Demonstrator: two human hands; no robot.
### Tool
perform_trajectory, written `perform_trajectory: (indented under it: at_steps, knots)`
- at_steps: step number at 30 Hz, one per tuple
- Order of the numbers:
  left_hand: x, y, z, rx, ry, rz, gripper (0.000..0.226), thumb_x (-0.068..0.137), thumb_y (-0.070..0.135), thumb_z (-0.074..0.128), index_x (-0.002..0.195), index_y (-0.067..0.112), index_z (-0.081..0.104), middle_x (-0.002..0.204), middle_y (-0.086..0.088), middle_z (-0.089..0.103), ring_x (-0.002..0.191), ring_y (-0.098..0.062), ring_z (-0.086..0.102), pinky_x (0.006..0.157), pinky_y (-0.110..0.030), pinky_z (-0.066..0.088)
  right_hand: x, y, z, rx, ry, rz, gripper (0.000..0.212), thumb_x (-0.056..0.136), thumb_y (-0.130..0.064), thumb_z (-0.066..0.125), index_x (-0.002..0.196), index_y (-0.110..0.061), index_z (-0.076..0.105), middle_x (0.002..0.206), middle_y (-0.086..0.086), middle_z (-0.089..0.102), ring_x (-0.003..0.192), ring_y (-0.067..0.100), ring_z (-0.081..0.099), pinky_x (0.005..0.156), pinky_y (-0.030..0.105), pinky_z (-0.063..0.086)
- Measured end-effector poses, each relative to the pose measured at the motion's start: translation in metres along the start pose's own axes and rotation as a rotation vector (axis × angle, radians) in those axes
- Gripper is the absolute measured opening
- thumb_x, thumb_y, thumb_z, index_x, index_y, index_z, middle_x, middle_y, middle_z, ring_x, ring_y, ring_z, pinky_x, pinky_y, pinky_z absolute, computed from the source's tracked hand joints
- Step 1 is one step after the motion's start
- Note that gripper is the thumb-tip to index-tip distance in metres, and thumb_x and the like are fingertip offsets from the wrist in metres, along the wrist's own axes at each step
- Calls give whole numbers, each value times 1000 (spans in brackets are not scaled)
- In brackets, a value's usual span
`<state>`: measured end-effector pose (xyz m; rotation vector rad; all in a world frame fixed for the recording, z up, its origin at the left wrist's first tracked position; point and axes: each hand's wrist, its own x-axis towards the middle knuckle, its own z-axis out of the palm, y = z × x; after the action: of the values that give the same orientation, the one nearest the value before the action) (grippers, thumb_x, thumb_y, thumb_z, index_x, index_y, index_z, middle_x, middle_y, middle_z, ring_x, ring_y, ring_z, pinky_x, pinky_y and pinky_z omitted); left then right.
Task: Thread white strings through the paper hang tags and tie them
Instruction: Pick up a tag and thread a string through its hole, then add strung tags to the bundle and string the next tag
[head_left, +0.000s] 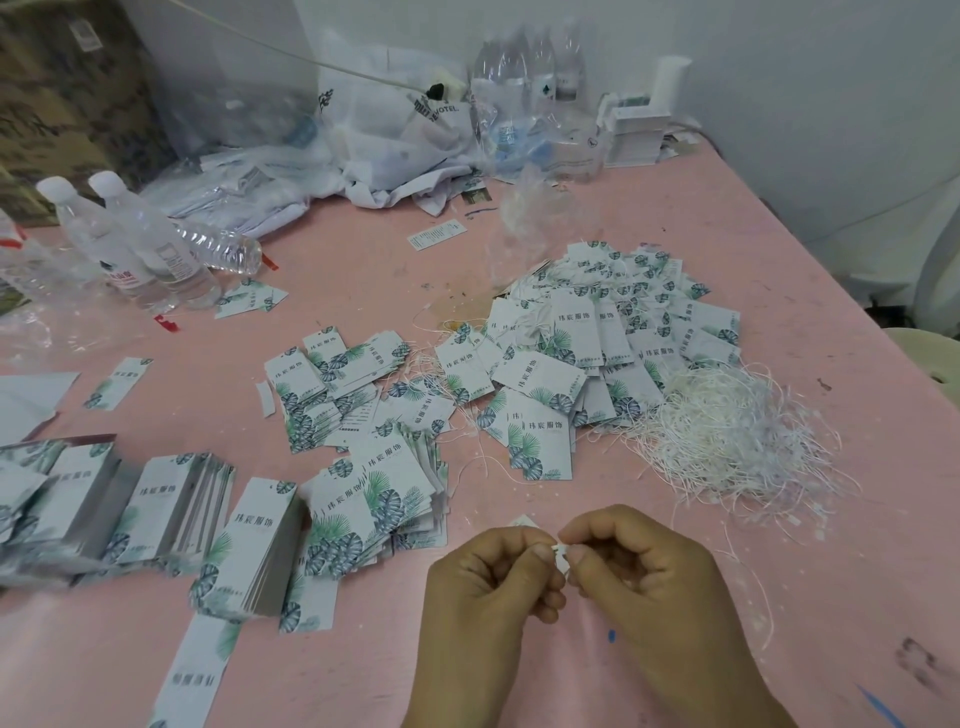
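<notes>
White string (560, 552), seemingly its plastic end, pinched between curled left hand (496, 574) and right hand (641, 566).

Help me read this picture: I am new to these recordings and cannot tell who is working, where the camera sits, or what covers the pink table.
There is no machine here. A person wears a camera on the head, so you look down at their own two hands. The left hand and the right hand meet near the table's front edge, and together they pinch a small white string end between fingertips. On the pink table lie stacks of leaf-printed paper tags, a heap of tags with strings on them, and a loose pile of white strings. Further back stand water bottles and crumpled plastic bags.
</notes>
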<state>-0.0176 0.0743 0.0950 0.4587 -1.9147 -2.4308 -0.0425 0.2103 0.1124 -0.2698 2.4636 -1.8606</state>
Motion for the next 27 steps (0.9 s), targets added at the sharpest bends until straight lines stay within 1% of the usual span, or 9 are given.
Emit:
perform_trajectory:
  at_steps: [2, 6, 10, 16, 19, 21, 23, 25, 27]
  knots:
    - [0, 1, 1, 4, 6, -4, 13, 73, 15, 65, 74, 16, 78, 59, -8, 67, 51, -16, 60, 49, -23, 49, 0, 1, 0, -46, 18, -53, 33, 80, -3, 72, 84, -36, 71, 73, -11, 69, 64, 9, 65, 61, 15, 50]
    - [-1, 2, 1, 53, 16, 15, 12, 73, 16, 65, 74, 17, 77, 57, -7, 66, 50, -15, 60, 49, -24, 49, 1, 1, 1, -119, 37, -173, 25, 77, -8, 68, 82, -32, 69, 75, -15, 66, 64, 4, 63, 57, 7, 44]
    - [-3, 4, 0, 106, 12, 41, 12, 73, 17, 66, 74, 19, 77, 57, -7, 67, 51, -13, 61, 50, -22, 49, 2, 2, -1, -194, -12, -255, 21, 78, -6, 67, 78, -27, 70, 76, -13, 64, 63, 3, 59, 60, 7, 43]
    - [-1, 8, -8, 67, -81, -33, 6, 70, 16, 72, 70, 15, 78, 57, -10, 67, 48, -16, 62, 48, -23, 49, 7, 10, -12, 43, -199, 39, 22, 80, -13, 74, 83, -35, 73, 69, -4, 69, 59, 9, 62, 59, 26, 53]
    - [2, 11, -12, 74, -126, -43, 5, 70, 18, 74, 69, 15, 77, 56, -9, 66, 48, -15, 60, 48, -23, 48, 9, 13, -10, 215, -229, 102, 19, 72, -19, 73, 87, -31, 70, 72, 1, 69, 60, 8, 62, 58, 21, 50]
    - [3, 13, -12, 67, -162, -21, 8, 71, 25, 77, 70, 17, 77, 57, -7, 65, 50, -14, 59, 48, -22, 47, 13, 19, -13, 344, -216, 134, 24, 67, -27, 77, 90, -27, 71, 79, 2, 70, 69, 10, 65, 64, 19, 51]
    - [2, 14, -11, 41, -208, 12, 15, 71, 34, 76, 72, 19, 75, 59, -4, 65, 53, -14, 59, 48, -22, 46, 17, 28, -16, 398, -232, 164, 37, 68, -45, 77, 100, -28, 71, 100, 0, 73, 91, 11, 68, 76, 20, 53]
    - [2, 15, -8, -13, -272, 35, 16, 73, 36, 75, 74, 20, 74, 61, -3, 65, 53, -13, 58, 48, -20, 44, 19, 38, -11, 419, -334, 215, 51, 76, -57, 71, 117, -27, 66, 114, 6, 70, 105, 18, 65, 90, 31, 53]
    - [4, 14, -5, -126, -321, 27, 17, 73, 35, 80, 74, 19, 73, 60, -5, 63, 46, -10, 53, 43, -16, 40, 15, 50, 1, 383, -492, 265, 26, 94, -33, 61, 119, -28, 64, 102, 7, 69, 96, 22, 65, 90, 41, 50]
